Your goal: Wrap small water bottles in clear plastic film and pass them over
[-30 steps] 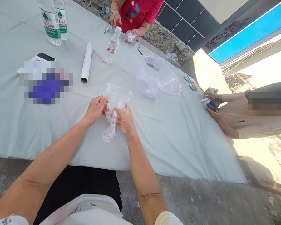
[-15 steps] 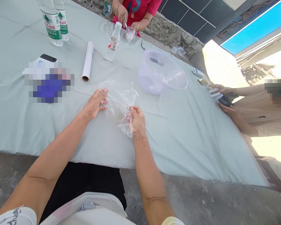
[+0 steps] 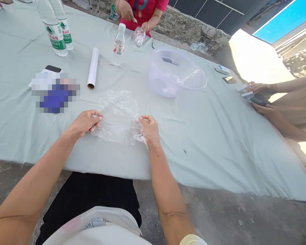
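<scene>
Pinching the left edge of a clear, crinkled sheet of thin plastic film (image 3: 117, 115) with the left hand (image 3: 85, 122), thumb against fingers. Gripping a bunched right edge of the same film with the right hand (image 3: 149, 129), thumb and forefinger together. Holding both grips narrow, with hands well apart and film spread between them, near the front edge of a pale grey-green tablecloth (image 3: 206, 143). Cannot tell how much of the film touches the cloth.

Beyond the film, slightly left: a long white roll with a brown core (image 3: 93, 68), lying on its side. Left of that: a blue shape masked by blurring (image 3: 55, 98), not identifiable, just beside a white item with a dark, rounded end (image 3: 53, 69). Farther back on the left: two large clear water bottles with green-and-white labels (image 3: 56, 39), standing close together.

Past the roll, to the right: a small clear bottle with a white cap (image 3: 119, 44), upright. Right of the film, farther back: a translucent pale-purple plastic basin (image 3: 163, 89), near a grey handled object (image 3: 170, 61) seen through or over the rim.

Across the table: a person in a red shirt (image 3: 144, 13), holding a small clear bottle, tipped cap-down (image 3: 139, 36). At far right: a person in beige (image 3: 293, 109), hands around a dark item.
</scene>
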`<state>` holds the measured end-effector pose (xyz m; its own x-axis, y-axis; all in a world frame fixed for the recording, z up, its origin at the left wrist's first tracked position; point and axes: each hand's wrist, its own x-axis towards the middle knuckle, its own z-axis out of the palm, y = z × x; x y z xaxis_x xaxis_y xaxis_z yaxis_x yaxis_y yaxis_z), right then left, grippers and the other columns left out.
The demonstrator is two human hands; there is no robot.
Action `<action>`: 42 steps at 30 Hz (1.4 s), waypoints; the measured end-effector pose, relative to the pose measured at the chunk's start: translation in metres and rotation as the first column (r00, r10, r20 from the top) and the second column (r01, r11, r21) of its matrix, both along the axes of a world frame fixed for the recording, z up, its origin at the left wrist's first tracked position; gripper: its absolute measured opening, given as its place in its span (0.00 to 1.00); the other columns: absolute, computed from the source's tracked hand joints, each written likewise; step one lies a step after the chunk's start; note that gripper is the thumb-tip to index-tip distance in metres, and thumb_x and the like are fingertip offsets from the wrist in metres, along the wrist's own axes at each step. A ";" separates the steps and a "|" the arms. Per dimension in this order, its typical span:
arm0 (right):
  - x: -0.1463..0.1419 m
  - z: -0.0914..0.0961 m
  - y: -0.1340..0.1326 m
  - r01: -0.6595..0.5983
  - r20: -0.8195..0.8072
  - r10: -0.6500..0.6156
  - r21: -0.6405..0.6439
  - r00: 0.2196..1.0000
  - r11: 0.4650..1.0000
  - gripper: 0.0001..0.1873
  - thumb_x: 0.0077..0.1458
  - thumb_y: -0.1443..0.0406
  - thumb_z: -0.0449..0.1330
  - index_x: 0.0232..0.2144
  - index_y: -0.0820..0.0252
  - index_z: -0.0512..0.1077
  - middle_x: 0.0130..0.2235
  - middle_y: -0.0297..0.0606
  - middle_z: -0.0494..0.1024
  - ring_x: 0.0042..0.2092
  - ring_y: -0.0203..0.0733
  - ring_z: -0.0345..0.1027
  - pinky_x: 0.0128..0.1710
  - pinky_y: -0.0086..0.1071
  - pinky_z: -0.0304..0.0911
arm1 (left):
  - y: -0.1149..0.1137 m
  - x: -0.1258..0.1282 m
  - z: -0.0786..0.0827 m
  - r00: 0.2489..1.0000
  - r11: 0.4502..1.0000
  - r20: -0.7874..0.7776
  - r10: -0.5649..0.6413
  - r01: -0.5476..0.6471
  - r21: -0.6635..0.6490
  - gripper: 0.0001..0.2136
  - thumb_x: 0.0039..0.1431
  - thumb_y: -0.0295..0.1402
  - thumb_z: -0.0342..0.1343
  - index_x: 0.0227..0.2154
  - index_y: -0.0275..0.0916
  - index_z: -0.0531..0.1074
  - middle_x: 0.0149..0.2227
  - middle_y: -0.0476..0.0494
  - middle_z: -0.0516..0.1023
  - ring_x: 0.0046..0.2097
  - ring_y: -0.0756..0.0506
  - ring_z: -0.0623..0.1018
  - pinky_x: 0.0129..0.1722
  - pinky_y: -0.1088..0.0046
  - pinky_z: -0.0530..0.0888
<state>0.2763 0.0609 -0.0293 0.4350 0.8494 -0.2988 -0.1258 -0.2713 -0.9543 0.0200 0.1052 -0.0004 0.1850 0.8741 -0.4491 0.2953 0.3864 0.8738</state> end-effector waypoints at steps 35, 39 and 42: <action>0.011 -0.021 -0.015 -0.511 0.884 0.468 -0.395 0.015 0.763 0.27 0.67 0.51 0.47 0.66 0.46 0.61 0.71 0.39 0.54 0.72 0.56 0.44 0.67 0.63 0.41 | -0.029 0.009 -0.039 0.489 0.570 -0.862 -0.133 0.749 0.337 0.45 0.55 0.62 0.54 0.69 0.41 0.55 0.73 0.33 0.48 0.73 0.31 0.48 0.69 0.44 0.42; 0.076 -0.027 -0.011 -0.488 0.890 0.456 -0.410 -0.029 0.770 0.28 0.65 0.49 0.49 0.65 0.44 0.62 0.71 0.39 0.54 0.72 0.55 0.43 0.67 0.61 0.41 | -0.025 -0.007 -0.042 0.494 0.536 -0.855 -0.158 0.770 0.347 0.49 0.51 0.65 0.54 0.69 0.41 0.54 0.73 0.33 0.45 0.73 0.33 0.47 0.70 0.47 0.40; 0.112 -0.019 0.003 -0.425 0.921 0.387 -0.332 0.048 0.842 0.27 0.62 0.51 0.51 0.59 0.54 0.70 0.67 0.48 0.63 0.68 0.57 0.55 0.65 0.57 0.51 | -0.024 -0.010 -0.045 0.524 0.542 -0.839 -0.143 0.751 0.377 0.52 0.46 0.66 0.58 0.69 0.41 0.55 0.73 0.31 0.45 0.73 0.32 0.47 0.70 0.47 0.40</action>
<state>0.3883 0.0638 -0.0480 -0.0695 0.9960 0.0570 0.9719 0.0805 -0.2214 0.0103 0.0807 -0.0456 0.5732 0.8194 -0.0018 0.7957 -0.5561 0.2400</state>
